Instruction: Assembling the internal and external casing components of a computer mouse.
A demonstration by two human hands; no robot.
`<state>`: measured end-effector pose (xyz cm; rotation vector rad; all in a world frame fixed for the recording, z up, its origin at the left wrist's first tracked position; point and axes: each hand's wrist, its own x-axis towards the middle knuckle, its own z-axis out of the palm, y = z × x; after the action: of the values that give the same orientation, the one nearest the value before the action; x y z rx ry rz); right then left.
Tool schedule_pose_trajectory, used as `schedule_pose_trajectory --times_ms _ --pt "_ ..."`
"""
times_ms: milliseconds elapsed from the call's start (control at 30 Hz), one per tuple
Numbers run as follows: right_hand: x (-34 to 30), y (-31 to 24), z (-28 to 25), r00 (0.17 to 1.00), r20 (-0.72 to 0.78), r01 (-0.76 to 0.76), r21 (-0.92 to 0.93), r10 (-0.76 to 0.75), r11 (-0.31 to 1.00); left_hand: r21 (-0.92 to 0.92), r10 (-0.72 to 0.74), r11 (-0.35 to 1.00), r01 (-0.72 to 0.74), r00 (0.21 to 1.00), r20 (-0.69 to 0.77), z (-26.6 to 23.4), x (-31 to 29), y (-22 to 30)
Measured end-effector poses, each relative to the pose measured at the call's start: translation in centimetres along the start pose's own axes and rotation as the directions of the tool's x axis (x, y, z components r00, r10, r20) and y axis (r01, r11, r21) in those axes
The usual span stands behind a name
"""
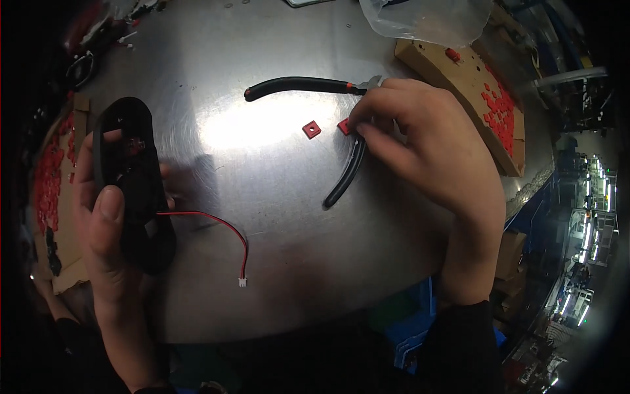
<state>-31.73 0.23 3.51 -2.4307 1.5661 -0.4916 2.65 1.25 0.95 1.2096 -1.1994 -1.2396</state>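
My left hand [105, 223] is wrapped round a long black plastic housing [152, 177], raised over the left part of the metal table. From the housing's right side runs a thin red and black wire [226, 225], ending in a small white connector [243, 282]. My right hand [426, 128] is pinched at a small red square piece [343, 126], partly covered by the fingertips. Beside and below that hand lie black-handled pliers [295, 84] with spread handles; their jaws are mostly hidden. A second red square piece [311, 129], with a hole in its middle, rests just left of it.
At the right edge of the metal table [282, 322] a cardboard tray [459, 82] holds many red pieces. Another cardboard box [69, 276] with red pieces stands at the left. A clear plastic bag [426, 20] lies at the back. Another person's arm [49, 299] shows at the lower left.
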Motion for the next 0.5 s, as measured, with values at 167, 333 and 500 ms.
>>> schedule_pose_trajectory --times_ms 167,333,500 --pt "0.5 -0.7 0.8 1.000 -0.026 0.002 0.024 -0.001 1.000 0.002 -0.007 1.000 0.007 1.000 0.022 -0.1 -0.1 -0.1" --pt "0.6 -0.6 1.2 0.996 -0.064 0.068 0.124 -0.061 0.990 0.018 -0.004 1.000 0.004 0.999 0.041 -0.4 0.1 -0.2" --pt "0.6 -0.6 1.5 0.992 -0.089 0.096 0.113 -0.086 0.989 0.061 0.001 0.998 -0.002 1.000 0.022 -0.3 -0.1 0.0"
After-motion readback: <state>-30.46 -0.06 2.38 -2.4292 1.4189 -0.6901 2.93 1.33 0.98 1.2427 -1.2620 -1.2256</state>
